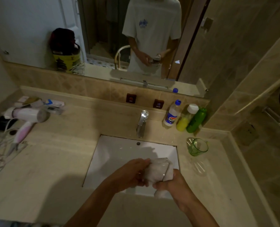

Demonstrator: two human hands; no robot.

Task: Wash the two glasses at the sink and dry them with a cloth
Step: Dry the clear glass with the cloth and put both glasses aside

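Over the sink (103, 161), the left hand (132, 173) grips a clear glass (158, 167) while the right hand (172, 184) pinches the white cloth (154, 175) stuffed inside; twisting slowly should dry it best (the green glass (197, 147) waits on the counter).

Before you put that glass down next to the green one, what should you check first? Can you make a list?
1. Clear drinking glass held by both hands, left hand and right hand: ok.
2. White cloth wrapped around the glass: ok.
3. Glass fully dry: cannot tell.
4. Chrome tap turned off, no water running: ok.
5. Bare room on the beige stone counter in front of the green see-through glass: ok.
6. Green glass standing upright: not ok, it looks tipped.
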